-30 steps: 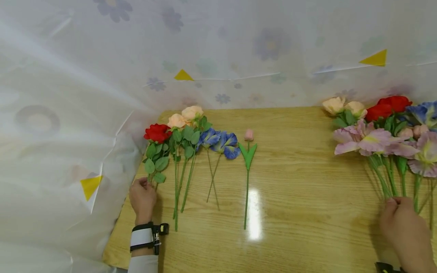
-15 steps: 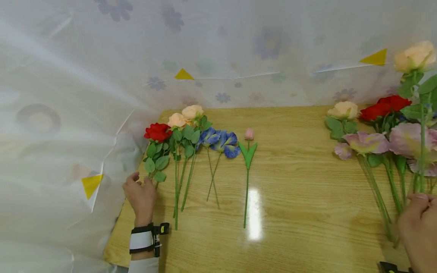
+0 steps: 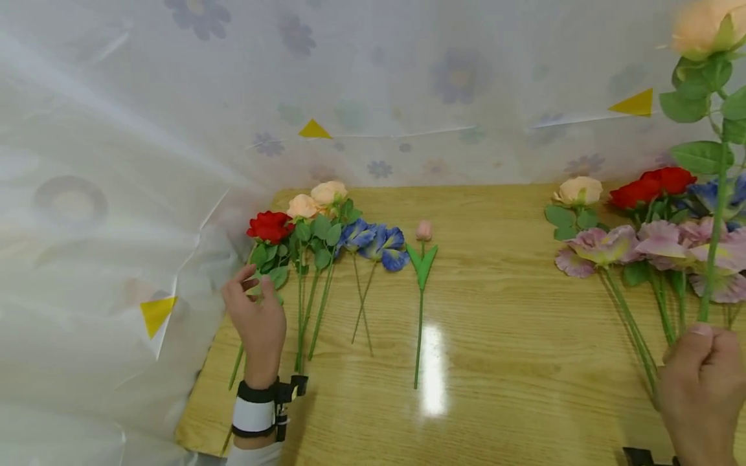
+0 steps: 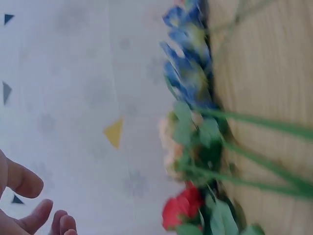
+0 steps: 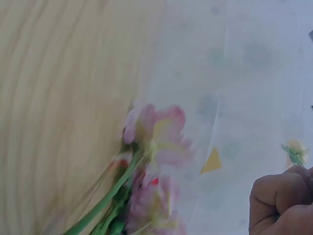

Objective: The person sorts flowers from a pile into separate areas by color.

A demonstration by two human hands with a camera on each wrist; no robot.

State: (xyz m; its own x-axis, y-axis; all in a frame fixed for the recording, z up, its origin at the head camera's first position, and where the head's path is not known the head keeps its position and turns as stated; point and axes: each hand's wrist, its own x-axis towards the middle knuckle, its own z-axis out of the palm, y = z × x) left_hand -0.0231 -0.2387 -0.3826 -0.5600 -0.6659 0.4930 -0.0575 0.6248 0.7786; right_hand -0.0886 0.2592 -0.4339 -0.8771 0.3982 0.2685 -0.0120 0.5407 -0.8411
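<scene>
My right hand [image 3: 702, 382] pinches the green stem of a peach rose [image 3: 707, 32] and holds it upright, its bloom at the top right of the head view. In the right wrist view the curled fingers [image 5: 281, 198] grip it, with the small bloom showing behind. Below it lies a bunch with pink irises [image 3: 603, 246], red roses [image 3: 653, 186], another peach rose [image 3: 578, 191] and blue irises [image 3: 708, 194]. My left hand [image 3: 259, 327] is loosely bent and holds nothing, over the leaves of a red rose [image 3: 270, 226]. The left wrist view shows its thumb and fingertips apart.
Right of the left hand lie peach roses [image 3: 303, 206], crossed blue irises [image 3: 381, 246] and a single pink tulip [image 3: 423, 231] on the wooden table [image 3: 495, 310]. A flower-printed plastic sheet [image 3: 373, 77] with yellow triangles hangs behind and to the left.
My right hand has lifted one peach rose out of the right bunch and raised it upright. My left hand has let go by the red rose stem and moved up and right.
</scene>
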